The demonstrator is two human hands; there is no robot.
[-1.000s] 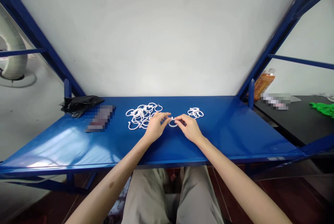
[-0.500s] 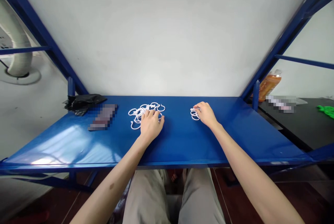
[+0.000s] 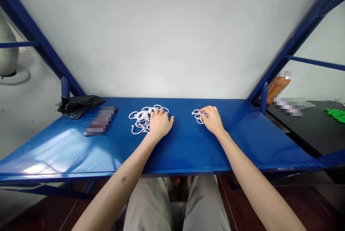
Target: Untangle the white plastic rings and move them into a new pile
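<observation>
Black plastic bag (image 3: 81, 106), crumpled, at far left corner of glossy blue tabletop (image 3: 188, 148). Dark flat oblong item (image 3: 102, 120), pixelated, just beside bag. White panel (image 3: 172, 37) behind, sloping blue metal bars (image 3: 292, 38) either side. Far left: thick pale duct (image 3: 7, 53), partly cut off. Right: black tabletop (image 3: 304, 130) with orange bottle (image 3: 277, 88), pixelated pale item (image 3: 289, 106) near it, bright green bundle (image 3: 335, 114) at edge of view. Below: dark red tiled floor (image 3: 302, 206).
</observation>
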